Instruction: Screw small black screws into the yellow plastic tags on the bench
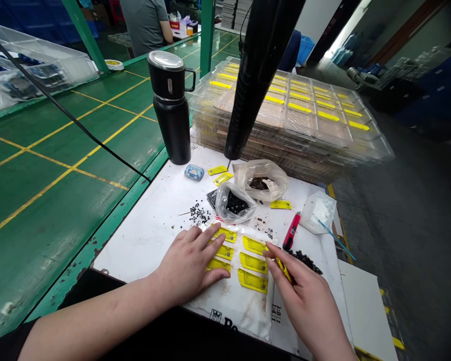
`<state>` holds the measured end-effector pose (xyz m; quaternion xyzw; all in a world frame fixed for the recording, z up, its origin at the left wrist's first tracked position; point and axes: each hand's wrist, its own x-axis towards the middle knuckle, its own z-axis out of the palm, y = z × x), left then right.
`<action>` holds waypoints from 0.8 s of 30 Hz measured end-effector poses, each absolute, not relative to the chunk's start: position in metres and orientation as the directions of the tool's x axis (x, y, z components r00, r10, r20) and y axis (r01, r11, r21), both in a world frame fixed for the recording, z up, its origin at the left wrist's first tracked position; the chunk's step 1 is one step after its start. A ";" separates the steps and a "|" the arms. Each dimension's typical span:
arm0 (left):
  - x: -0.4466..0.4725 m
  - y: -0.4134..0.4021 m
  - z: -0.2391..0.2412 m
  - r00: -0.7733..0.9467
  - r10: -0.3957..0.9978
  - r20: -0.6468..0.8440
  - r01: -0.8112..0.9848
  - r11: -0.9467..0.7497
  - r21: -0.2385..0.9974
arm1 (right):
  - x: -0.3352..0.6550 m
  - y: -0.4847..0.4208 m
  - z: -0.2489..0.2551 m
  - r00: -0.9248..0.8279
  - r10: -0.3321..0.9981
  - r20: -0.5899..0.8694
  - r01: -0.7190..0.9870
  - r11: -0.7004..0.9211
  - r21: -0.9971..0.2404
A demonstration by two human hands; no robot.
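Note:
My left hand [193, 263] lies flat with fingers spread over the left column of yellow plastic parts [253, 262] laid on a white bag [244, 306]. My right hand [302, 296] is closed in a pinch on a thin yellow tool [283, 269] whose tip is next to the middle yellow part. Small black screws [198, 214] lie scattered just beyond my left fingers, and more black pieces [304, 259] sit beside my right hand.
A hanging black screwdriver [253, 75] points down over the white work board [150, 225]. Two clear bags [235, 203] of black parts, a red cutter [291, 231], a black flask [172, 108] and stacked clear trays [296, 115] stand behind. A person stands at the far bench.

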<state>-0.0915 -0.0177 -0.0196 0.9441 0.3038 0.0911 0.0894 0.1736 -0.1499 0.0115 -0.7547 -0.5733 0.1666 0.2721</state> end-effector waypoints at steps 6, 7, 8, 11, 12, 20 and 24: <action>-0.093 -0.018 -0.021 0.790 0.598 0.133 0.555 -0.790 0.258 | 0.166 -0.170 0.017 0.388 0.914 -0.121 0.627 -0.358 -0.692; -0.094 -0.018 -0.021 0.783 0.601 0.159 0.549 -0.789 0.275 | 0.164 -0.172 0.018 0.396 0.910 -0.120 0.625 -0.363 -0.691; -0.096 -0.018 -0.021 0.773 0.603 0.198 0.538 -0.788 0.299 | 0.162 -0.173 0.018 0.387 0.917 -0.099 0.633 -0.342 -0.695; -0.106 -0.018 -0.018 0.708 0.613 0.351 0.474 -0.781 0.407 | 0.149 -0.177 0.018 0.211 0.977 -0.019 0.689 -0.162 -0.706; -0.110 -0.019 -0.016 0.683 0.615 0.394 0.442 -0.777 0.449 | 0.144 -0.179 0.016 0.124 0.992 -0.008 0.703 -0.094 -0.705; -0.139 -0.041 -0.008 0.768 0.455 0.450 0.183 -0.830 0.526 | 0.084 -0.173 -0.009 -0.033 0.999 0.038 0.824 0.049 -0.565; -0.144 -0.049 -0.018 0.819 0.388 0.424 0.169 -0.867 0.468 | 0.069 -0.164 -0.012 -0.056 0.998 0.041 0.839 0.069 -0.540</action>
